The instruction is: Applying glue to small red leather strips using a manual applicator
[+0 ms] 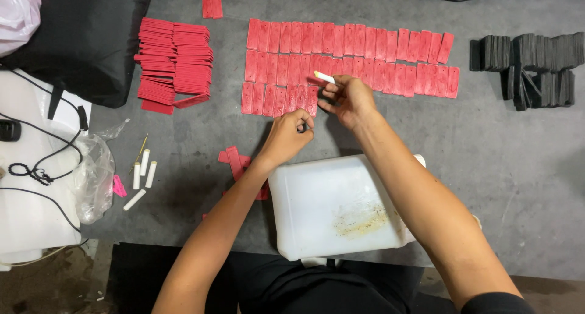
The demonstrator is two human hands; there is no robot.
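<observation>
The right hand (348, 99) pinches a small white stick (324, 77) in its fingertips, over the rows of red rectangular tiles (350, 61) laid out at the worktop's (518, 162) far middle; the left hand (286, 136) is curled nearly closed just beside the nearest row (whether it grips anything, I cannot tell); a white plastic jerrycan (332, 207) lies at the near edge.
</observation>
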